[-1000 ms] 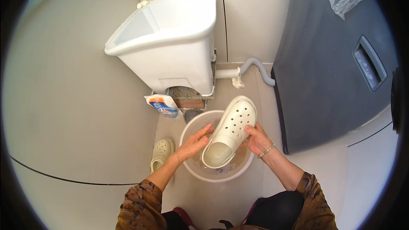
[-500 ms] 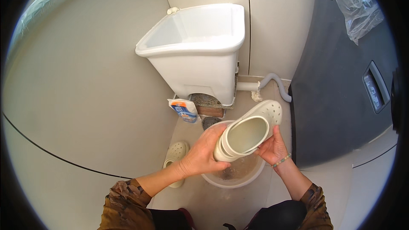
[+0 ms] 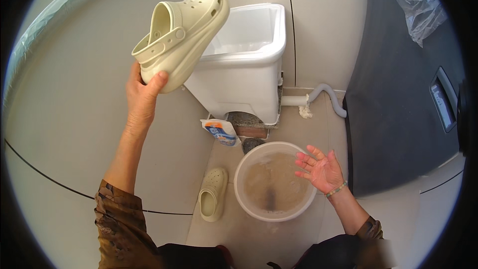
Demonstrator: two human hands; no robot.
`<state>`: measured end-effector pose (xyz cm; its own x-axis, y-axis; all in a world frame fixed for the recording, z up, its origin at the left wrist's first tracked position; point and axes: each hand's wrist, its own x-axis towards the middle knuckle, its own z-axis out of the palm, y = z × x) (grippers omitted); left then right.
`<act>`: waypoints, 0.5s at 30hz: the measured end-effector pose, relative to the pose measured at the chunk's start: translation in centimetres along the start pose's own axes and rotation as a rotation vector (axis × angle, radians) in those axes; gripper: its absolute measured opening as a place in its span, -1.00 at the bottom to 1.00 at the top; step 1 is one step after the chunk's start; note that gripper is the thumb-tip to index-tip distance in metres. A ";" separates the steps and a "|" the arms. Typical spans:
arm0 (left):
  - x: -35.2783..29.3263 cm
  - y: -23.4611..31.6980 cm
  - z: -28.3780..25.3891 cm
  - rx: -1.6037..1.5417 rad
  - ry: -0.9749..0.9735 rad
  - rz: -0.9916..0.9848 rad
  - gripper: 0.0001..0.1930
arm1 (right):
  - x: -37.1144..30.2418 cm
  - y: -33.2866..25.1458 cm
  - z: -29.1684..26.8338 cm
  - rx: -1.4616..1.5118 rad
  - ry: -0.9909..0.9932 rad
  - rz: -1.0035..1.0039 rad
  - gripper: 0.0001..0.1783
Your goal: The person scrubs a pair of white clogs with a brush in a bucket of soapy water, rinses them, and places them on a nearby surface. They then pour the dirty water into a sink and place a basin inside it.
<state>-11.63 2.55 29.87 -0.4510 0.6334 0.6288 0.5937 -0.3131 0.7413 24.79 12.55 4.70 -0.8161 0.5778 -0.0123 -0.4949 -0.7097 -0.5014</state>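
Note:
My left hand (image 3: 142, 94) grips a cream clog (image 3: 186, 45) by the heel end of its thick sole, raised at the upper left in front of the white sink. The clog's toe tilts up and to the right, its heel strap facing me. Over the right rim of a round whitish basin (image 3: 240, 189) hangs my right hand (image 3: 321, 172), palm up, fingers apart, holding nothing. Murky brownish water (image 3: 274, 179) fills the basin, with a dark patch near its middle. A second cream clog (image 3: 213, 194) rests on the floor left of the basin.
A white sink (image 3: 236, 79) stands at the back, with a grey drain hose (image 3: 326, 89) beside it. A blue-and-orange printed packet (image 3: 220, 132) and a dark grey lump (image 3: 252, 145) lie below. At right is a dark cover (image 3: 393, 119) with a clear plastic bag (image 3: 418, 7).
My left hand has lifted the clog up and to the left, away from above the basin. My right hand has let go of it and opened.

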 end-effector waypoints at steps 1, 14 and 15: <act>0.9 -0.2 0.2 0.009 -0.034 -0.023 -0.18 | 0.2 0.0 0.0 0.010 0.010 0.019 -0.29; 7.7 0.1 16.0 0.004 -0.120 -0.158 -0.30 | 0.0 -0.3 -0.3 0.085 0.053 -0.043 -0.37; 7.6 -0.4 16.7 0.079 -0.147 -0.150 -0.24 | 0.0 -0.4 -0.4 0.083 0.063 -0.047 -0.37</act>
<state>-4.10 19.29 30.43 -0.4397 0.7668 0.4676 0.5805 -0.1546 0.7994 25.08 12.98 4.50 -0.7724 0.6334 -0.0461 -0.5571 -0.7106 -0.4297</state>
